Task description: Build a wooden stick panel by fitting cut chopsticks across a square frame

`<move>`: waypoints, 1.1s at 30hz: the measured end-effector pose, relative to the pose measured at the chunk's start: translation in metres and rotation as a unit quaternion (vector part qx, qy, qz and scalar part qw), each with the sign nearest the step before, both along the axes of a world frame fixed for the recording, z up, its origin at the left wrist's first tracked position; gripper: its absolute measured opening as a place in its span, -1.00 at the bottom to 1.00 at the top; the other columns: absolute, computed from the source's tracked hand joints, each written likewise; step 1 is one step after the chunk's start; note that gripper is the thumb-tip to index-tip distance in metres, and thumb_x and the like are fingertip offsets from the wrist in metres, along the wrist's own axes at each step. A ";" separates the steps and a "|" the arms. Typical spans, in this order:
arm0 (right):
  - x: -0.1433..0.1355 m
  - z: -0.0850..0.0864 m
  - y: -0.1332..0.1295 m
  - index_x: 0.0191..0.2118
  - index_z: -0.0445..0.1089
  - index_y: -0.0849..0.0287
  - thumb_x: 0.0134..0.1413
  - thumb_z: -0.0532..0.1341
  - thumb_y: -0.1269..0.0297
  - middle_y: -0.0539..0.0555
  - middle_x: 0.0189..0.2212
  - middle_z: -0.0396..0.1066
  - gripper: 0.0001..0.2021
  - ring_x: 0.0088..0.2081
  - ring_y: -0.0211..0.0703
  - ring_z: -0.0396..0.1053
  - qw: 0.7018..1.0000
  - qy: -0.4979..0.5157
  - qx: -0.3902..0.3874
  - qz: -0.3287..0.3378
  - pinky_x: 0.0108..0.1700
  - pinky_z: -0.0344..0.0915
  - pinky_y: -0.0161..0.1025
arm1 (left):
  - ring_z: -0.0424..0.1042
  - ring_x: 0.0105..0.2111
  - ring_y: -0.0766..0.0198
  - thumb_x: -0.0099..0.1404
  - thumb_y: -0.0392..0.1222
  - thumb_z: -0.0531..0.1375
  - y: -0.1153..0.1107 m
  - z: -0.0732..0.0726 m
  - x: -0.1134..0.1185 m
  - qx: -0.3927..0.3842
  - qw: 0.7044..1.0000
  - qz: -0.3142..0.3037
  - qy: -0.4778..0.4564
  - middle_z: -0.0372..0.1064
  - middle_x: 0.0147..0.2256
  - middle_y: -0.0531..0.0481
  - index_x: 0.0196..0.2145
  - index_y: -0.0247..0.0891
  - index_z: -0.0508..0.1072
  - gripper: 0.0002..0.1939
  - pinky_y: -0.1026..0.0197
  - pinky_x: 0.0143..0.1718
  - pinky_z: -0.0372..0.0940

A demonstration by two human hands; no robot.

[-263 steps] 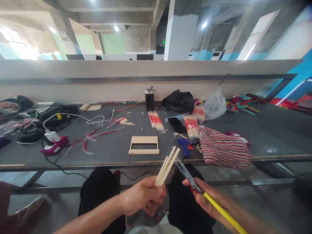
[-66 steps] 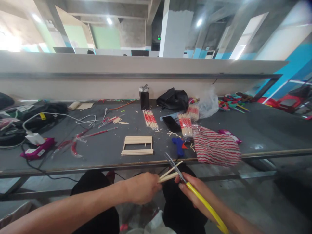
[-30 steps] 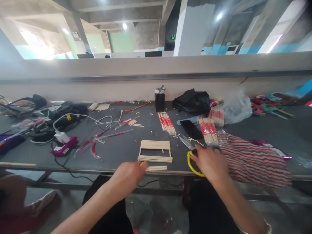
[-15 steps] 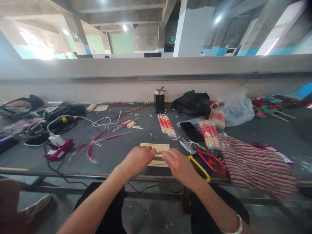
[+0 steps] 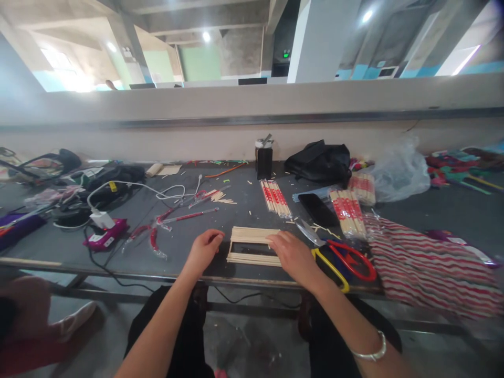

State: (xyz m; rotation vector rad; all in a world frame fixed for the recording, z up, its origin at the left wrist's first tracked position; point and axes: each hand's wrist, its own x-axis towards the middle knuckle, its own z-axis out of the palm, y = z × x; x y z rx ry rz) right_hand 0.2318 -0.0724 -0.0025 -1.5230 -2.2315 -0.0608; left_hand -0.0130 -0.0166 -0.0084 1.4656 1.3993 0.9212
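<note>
Concrete ceiling beams [image 5: 205, 23], pale pillar [image 5: 326, 42], bright window [image 5: 59, 60], dark tabletop [image 5: 183, 239]

right forearm [image 5: 340, 312]: silvery bangle [image 5: 372, 356] | left forearm [image 5: 167, 317]: bare | black trousers [image 5: 191, 336]

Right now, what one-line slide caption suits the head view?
Right hand on a stick frame, left hand beside it, scissors lying nearby.

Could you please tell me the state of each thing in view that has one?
Stick frame: flat, middle open
Left hand: beside the frame, half curled
Right hand: on the frame's right end
Scissors: laid down, handles apart
Phone: lying flat, dark
Stick bundles: plastic-wrapped
Black bag: slumped
Striped cloth: rumpled
Plastic bag: crumpled
Black container: upright
</note>
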 end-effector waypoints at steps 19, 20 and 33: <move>-0.013 -0.002 -0.006 -0.06 0.37 0.13 0.31 -0.01 0.30 0.10 -0.24 0.44 -0.75 -0.16 -0.13 0.37 0.981 0.175 0.011 0.084 -0.11 0.31 -0.19 | 0.09 -0.65 0.48 0.24 0.03 0.18 -0.030 0.014 0.044 -0.023 0.930 -0.163 -0.328 0.09 -0.62 0.18 -0.20 -0.32 0.41 -0.66 0.36 -0.62 0.00; -0.014 0.000 -0.006 -0.06 0.38 0.12 0.30 0.00 0.30 0.09 -0.24 0.44 -0.75 -0.16 -0.14 0.37 0.979 0.180 0.008 0.093 -0.10 0.31 -0.19 | 0.09 -0.67 0.49 0.23 0.03 0.19 -0.030 0.013 0.046 -0.018 0.933 -0.142 -0.332 0.07 -0.63 0.19 -0.25 -0.33 0.43 -0.67 0.36 -0.64 -0.01; -0.011 0.009 0.003 -0.32 0.48 0.10 0.17 0.19 0.27 0.02 -0.38 0.42 -0.88 -0.27 -0.20 0.36 0.970 0.231 -0.002 0.080 -0.18 0.26 -0.25 | 0.01 -0.77 0.54 0.07 0.06 0.30 -0.015 0.018 0.038 -0.036 0.942 -0.034 -0.332 0.04 -0.69 0.22 -0.39 -0.37 0.47 -0.62 0.40 -0.77 -0.12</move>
